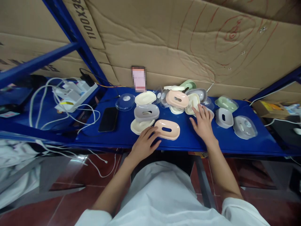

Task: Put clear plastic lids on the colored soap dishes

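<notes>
My left hand (146, 142) rests with fingers spread at the left end of a peach oval tray with a slot in its middle (173, 131). Just behind that hand lie a cream oval piece (137, 126) and a grey slotted oval tray (147, 113). Over to the right, my right hand (203, 123) has its fingers apart, the tips at a cream oval dish (193, 103) in the pile. A second peach slotted tray (176, 98) lies on top of that pile. Whether the right fingertips press on the dish, I cannot tell.
On the blue table (188, 142) stand a grey slotted box (224, 117), a clear-lidded grey piece (245, 127) and a green piece (226, 104) at right. A black phone (108, 119) and a power strip (77, 97) with white cables are at left. Cardboard (152, 40) backs the table.
</notes>
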A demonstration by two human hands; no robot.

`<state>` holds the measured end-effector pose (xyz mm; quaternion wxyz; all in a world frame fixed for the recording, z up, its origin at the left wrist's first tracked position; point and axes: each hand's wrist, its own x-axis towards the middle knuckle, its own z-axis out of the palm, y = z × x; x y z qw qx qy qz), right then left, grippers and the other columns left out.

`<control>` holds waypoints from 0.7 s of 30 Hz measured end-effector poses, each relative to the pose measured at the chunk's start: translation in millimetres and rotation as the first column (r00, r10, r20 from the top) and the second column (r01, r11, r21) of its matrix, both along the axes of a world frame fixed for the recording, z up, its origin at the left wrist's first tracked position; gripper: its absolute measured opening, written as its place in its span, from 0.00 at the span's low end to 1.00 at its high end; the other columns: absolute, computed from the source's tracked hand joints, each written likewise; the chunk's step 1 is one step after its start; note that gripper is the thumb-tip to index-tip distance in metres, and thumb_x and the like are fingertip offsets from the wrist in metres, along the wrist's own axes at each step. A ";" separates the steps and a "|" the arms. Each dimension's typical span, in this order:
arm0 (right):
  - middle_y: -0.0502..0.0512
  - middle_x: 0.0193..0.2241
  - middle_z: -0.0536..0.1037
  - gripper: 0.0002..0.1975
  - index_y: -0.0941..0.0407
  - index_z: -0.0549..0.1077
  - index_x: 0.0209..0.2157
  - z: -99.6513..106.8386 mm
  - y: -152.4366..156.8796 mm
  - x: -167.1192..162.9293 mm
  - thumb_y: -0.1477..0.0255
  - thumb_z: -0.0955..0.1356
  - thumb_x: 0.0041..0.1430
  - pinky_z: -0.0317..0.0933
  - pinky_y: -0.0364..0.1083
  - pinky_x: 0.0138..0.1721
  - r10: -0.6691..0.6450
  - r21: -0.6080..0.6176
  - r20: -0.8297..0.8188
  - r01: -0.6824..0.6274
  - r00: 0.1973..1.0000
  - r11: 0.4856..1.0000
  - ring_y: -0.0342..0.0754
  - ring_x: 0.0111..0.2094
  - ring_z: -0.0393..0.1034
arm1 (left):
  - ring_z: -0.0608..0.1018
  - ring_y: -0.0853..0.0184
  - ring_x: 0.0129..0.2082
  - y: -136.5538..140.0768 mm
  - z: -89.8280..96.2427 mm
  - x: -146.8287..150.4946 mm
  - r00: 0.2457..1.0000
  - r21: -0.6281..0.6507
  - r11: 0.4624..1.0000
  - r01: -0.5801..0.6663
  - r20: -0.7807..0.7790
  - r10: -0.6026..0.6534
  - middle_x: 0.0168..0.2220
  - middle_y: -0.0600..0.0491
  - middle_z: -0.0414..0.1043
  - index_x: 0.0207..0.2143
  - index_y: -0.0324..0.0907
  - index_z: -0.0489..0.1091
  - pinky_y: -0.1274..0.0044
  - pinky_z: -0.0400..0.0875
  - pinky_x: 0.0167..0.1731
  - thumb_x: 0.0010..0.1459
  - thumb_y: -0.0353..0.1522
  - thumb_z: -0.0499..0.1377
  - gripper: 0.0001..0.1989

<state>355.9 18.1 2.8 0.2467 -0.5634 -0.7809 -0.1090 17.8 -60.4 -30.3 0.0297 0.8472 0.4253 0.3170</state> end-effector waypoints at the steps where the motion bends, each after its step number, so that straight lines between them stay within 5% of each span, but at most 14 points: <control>1: 0.66 0.73 0.61 0.28 0.54 0.63 0.72 -0.2 9.6 4.6 0.62 0.64 0.74 0.47 0.72 0.70 -0.033 0.015 0.070 0.032 0.997 0.999 0.68 0.74 0.52 | 0.73 0.53 0.65 -0.1 -0.4 -0.1 1.000 0.005 1.000 -0.011 0.017 0.010 0.62 0.44 0.73 0.57 0.44 0.72 0.59 0.71 0.66 0.70 0.34 0.62 0.14; 7: 0.65 0.60 0.78 0.15 0.55 0.79 0.55 5.9 44.3 23.5 0.69 0.67 0.72 0.58 0.64 0.64 -0.003 0.042 0.250 -0.008 0.968 0.999 0.66 0.66 0.65 | 0.75 0.54 0.63 -1.3 -1.1 2.0 0.999 0.021 0.999 -0.042 0.024 0.041 0.59 0.45 0.74 0.51 0.44 0.73 0.60 0.72 0.65 0.69 0.33 0.63 0.09; 10: 0.62 0.56 0.81 0.13 0.54 0.80 0.53 11.9 30.3 27.3 0.67 0.66 0.74 0.63 0.59 0.61 0.031 0.119 0.130 -0.046 0.991 0.992 0.61 0.63 0.70 | 0.76 0.54 0.62 -1.5 -1.0 3.1 0.998 0.032 0.998 -0.057 0.028 0.056 0.58 0.44 0.75 0.49 0.44 0.73 0.60 0.73 0.64 0.70 0.32 0.62 0.07; 13: 0.62 0.51 0.84 0.13 0.54 0.80 0.51 11.4 -3.9 23.2 0.63 0.68 0.73 0.68 0.56 0.56 0.048 0.230 -0.156 -0.011 0.987 0.973 0.58 0.55 0.77 | 0.76 0.54 0.62 -1.2 -0.5 3.5 0.997 0.039 0.997 -0.069 0.036 0.067 0.58 0.44 0.75 0.48 0.43 0.73 0.60 0.74 0.64 0.70 0.32 0.62 0.06; 17: 0.59 0.41 0.84 0.18 0.56 0.80 0.46 1.0 -51.7 12.5 0.56 0.71 0.68 0.73 0.53 0.46 -0.071 0.208 -0.671 0.280 0.738 0.937 0.55 0.41 0.80 | 0.73 0.54 0.67 -0.6 -0.5 2.8 0.998 0.045 0.999 -0.028 0.064 0.025 0.58 0.45 0.76 0.51 0.45 0.73 0.59 0.72 0.66 0.71 0.31 0.61 0.08; 21: 0.54 0.36 0.81 0.21 0.55 0.78 0.49 -11.5 -73.1 7.6 0.54 0.74 0.64 0.72 0.49 0.39 -0.132 0.049 -0.858 0.335 0.496 0.941 0.50 0.36 0.77 | 0.77 0.57 0.63 -0.6 -4.0 1.5 0.986 0.031 0.999 -0.006 0.167 0.001 0.56 0.47 0.79 0.53 0.46 0.72 0.60 0.74 0.65 0.71 0.31 0.60 0.10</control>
